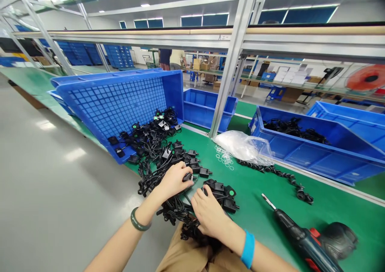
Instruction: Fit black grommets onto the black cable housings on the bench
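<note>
My left hand (175,180) is closed around a small black pump (188,177), a boxy unit with a short nozzle. My right hand (208,211) curls its fingers over a black part at the edge of a cluster of pumps (221,190); the fingers partly hide it, and it appears to be one of these pumps. Beyond my left hand lies a heap of black pumps with bundled cables (150,144), spilling from a blue crate (120,99) tipped on its side. More cables (176,210) hang over the table edge and onto my lap.
A power screwdriver (303,238) lies on the green table (249,196) at right. Behind are white rings (224,156), a plastic bag (243,146) and a row of black round parts (288,178). A blue bin (300,152) holds black parts. A metal post (231,63) rises midway.
</note>
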Available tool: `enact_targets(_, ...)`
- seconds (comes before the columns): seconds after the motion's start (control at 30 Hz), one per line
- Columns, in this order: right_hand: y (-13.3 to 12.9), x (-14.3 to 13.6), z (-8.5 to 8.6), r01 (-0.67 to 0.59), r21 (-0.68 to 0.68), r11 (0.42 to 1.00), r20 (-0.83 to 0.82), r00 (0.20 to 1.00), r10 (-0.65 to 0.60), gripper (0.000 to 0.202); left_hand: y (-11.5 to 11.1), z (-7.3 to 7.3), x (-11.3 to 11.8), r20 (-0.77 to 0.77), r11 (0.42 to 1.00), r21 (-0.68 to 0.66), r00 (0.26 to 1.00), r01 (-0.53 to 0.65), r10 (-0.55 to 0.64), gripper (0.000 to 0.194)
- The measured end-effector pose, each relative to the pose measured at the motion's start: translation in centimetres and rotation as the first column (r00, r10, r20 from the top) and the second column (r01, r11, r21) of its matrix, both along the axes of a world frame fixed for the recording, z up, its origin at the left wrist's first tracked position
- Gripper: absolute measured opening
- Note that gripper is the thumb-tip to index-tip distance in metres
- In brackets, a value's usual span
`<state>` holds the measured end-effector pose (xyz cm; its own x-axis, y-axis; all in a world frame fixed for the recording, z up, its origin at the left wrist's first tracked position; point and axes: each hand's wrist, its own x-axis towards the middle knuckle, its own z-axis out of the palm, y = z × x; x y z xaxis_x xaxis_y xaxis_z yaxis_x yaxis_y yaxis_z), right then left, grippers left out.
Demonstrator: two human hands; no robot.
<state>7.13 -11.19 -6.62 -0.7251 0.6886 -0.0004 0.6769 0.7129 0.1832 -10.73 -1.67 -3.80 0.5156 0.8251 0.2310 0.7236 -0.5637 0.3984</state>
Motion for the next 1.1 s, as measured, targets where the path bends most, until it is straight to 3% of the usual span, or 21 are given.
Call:
enact_targets(0.1,-0.1,0.5,-0.1,-0.041,-0.03,0.999,-0.082,0.996,0.038,0.036,0.2,-0.9,0.8,-0.086,0.997,0.076,0.996,-0.028,0.035,0.043)
enact_targets(0.27,-0.1,1.8,0.5,0.043,-0.039,0.998,-0.322,0.945,-0.053,0.007,1.9,-2.1,0.7,-0.145,0.99,0.133,0.988,-0.036,0.055,0.027)
enact_targets(0.33,-0.2,2.1,0.8,0.063,-0.033,0.997,-0.384,0.92,-0.071,0.009,3.0,-2.4,0.5,-0.136,0.986,0.155,0.987,-0.064,0.086,0.025)
enact_targets(0.47,-0.9,2.9,1.5,0.099,-0.069,0.993,-0.551,0.826,-0.121,0.032,5.2,-2.8,0.4,-0.074,0.978,0.171,0.988,-0.119,0.133,0.022)
enact_targets(0.6,-0.4,4.5,2.9,0.155,-0.192,0.969,-0.702,0.669,-0.246,0.025,6.9,-2.9,0.0,0.028,0.986,0.127,0.994,-0.111,0.108,0.023)
enact_targets(0.73,1.8,5.6,4.7,0.185,-0.382,0.905,-0.747,0.515,-0.421,0.025,7.4,-2.8,-0.5,0.201,0.994,0.058,0.976,-0.095,0.082,0.027)
enact_targets(0.9,3.3,4.9,6.3,0.058,-0.505,0.861,-0.715,0.531,-0.455,0.03,7.7,-3.4,-0.9,0.515,0.981,-0.072,0.836,-0.179,0.19,0.037)
enact_targets(1.1,3.1,4.3,5.8,0.142,-0.492,0.859,-0.64,0.61,-0.467,0.024,8.3,-4.3,-1.5,0.79,0.952,-0.191,0.538,-0.24,0.294,0.04)
